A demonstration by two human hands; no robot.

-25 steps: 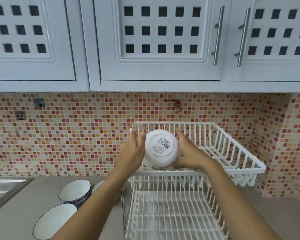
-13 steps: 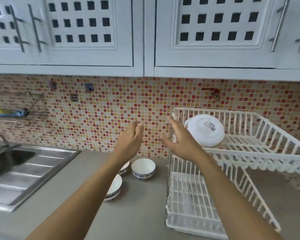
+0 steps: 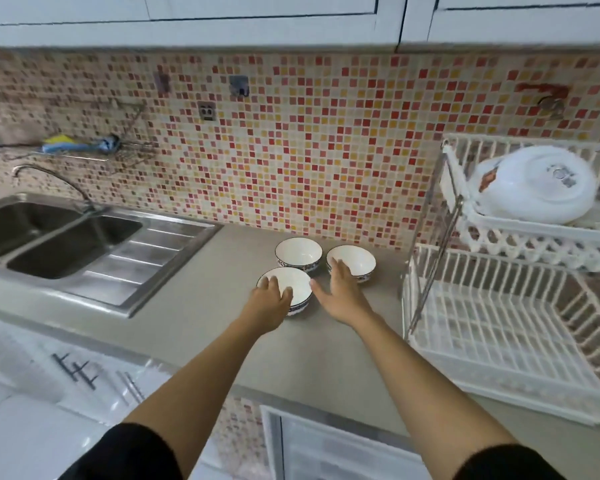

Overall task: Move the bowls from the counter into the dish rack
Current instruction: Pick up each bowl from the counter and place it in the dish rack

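Three white bowls with blue patterned rims stand upright on the grey counter: a near one (image 3: 297, 287), a far left one (image 3: 298, 252) and a far right one (image 3: 355, 259). My left hand (image 3: 269, 303) is over the near bowl's left rim, fingers spread. To that bowl's right is my right hand (image 3: 342, 292), open, its fingertips over the far right bowl's edge. Neither hand grips anything. One white bowl (image 3: 537, 185) lies upside down on the top tier of the white dish rack (image 3: 520, 233) at the right.
The rack's lower tier (image 3: 492, 327) holds nothing. A steel double sink (image 3: 59, 237) with a tap sits at the left. The tiled wall runs behind the counter, with white cupboards above and below.
Both hands let go of the bowl, which stays upside down on the rack's top tier. They moved left and down to the bowls on the counter. The view swung left and down.
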